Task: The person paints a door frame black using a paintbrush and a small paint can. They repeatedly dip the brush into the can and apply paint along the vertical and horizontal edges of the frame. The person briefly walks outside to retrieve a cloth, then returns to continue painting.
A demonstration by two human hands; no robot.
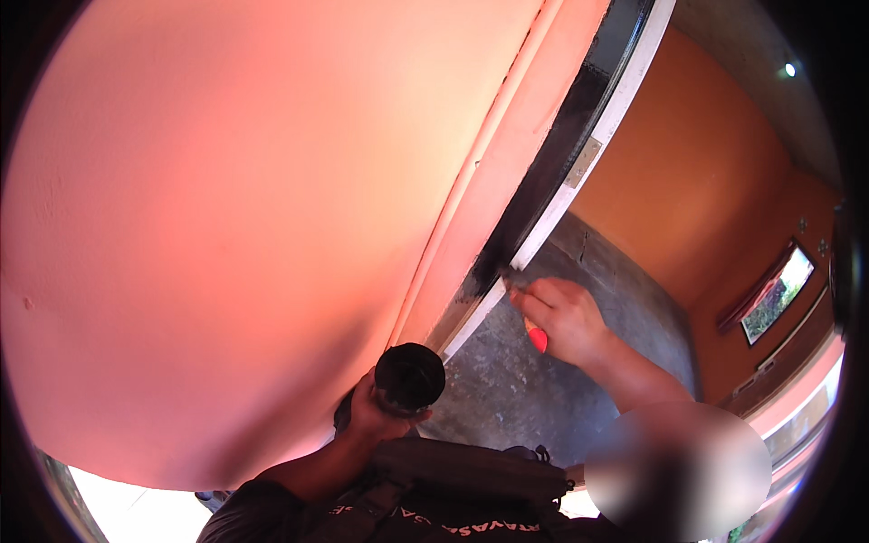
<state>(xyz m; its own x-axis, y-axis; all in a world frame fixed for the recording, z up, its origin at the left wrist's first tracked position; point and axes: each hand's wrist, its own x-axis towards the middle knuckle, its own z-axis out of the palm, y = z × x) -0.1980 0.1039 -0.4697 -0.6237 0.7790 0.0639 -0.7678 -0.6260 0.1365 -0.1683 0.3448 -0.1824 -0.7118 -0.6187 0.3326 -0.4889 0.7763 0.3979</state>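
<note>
My right hand [570, 319] is closed round a paintbrush [538, 339] with a red-tipped handle. Its dark bristles touch the door frame [545, 172], where wet-looking black paint covers the broad face. Lower down, the black thins out and pale frame shows. A white strip [625, 86] with a bare brownish patch runs along the frame's inner edge. Close to my body, my left hand [371, 418] grips a round black container [410, 371], its open top facing up. The inside looks dark, and how full it is I cannot tell.
A large pink wall [226, 226] fills the left, beside the frame. Through the doorway lie a grey concrete floor [507, 380] and an orange wall [670, 154]. A window [778, 294] with a reddish curtain is at the right. A blurred oval covers the lower right.
</note>
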